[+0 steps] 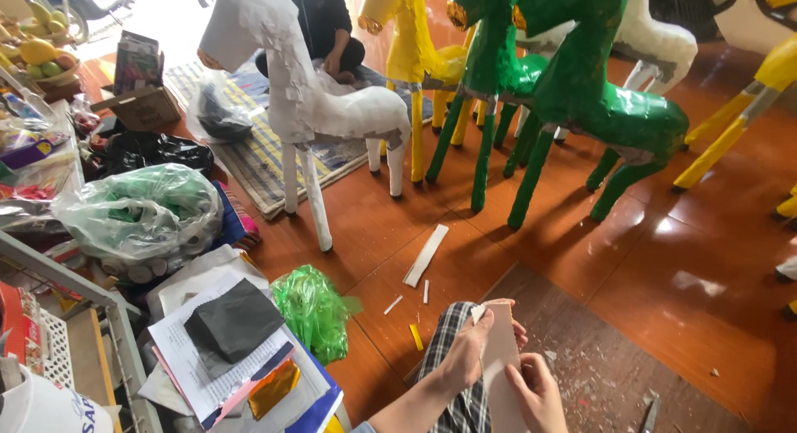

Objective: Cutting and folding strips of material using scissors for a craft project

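While both hands pinch the pale paper strip, left hand high and right hand low, shaping seems underway; next needs steady fingers.

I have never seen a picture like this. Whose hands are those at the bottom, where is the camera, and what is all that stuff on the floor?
There is no machine here. The single picture comes from a camera worn on a person's head, looking down at that person's own two bare hands. The left hand and the right hand together hold a pale strip of card upright over a checked-cloth lap.

On the red tiled floor stand paper-covered animal figures: a white one, a yellow one and green ones. A loose paper strip and small scraps lie on the tiles. To the left are a crumpled green plastic bag, a dark sheet on papers and a clear bag of rolls. Another person sits on a mat behind the figures.
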